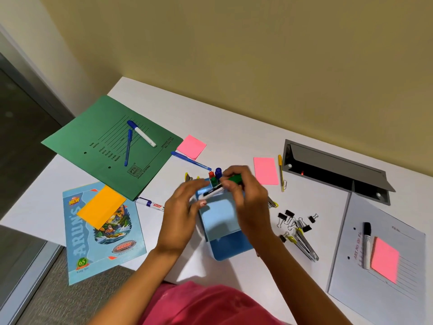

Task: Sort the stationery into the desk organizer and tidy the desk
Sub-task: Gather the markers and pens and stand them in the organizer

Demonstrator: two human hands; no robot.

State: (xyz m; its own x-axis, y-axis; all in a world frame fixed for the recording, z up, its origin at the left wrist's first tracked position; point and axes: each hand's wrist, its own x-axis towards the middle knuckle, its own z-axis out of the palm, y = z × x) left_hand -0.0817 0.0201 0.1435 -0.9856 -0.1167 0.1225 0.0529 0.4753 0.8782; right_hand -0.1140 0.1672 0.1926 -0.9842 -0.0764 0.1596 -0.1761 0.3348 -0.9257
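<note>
While hands blur, right hand (pixel 243 193) hides organizer (pixel 220 221) compartments.

My right hand (pixel 243 195) pinches a green-capped marker (pixel 230 181) over the back of the blue desk organizer (pixel 225 231), where other caps already stand upright. My left hand (pixel 182 214) rests against the organizer's left side. Black binder clips (pixel 296 221) lie scattered just right of it on the white desk (pixel 234 127).
</note>
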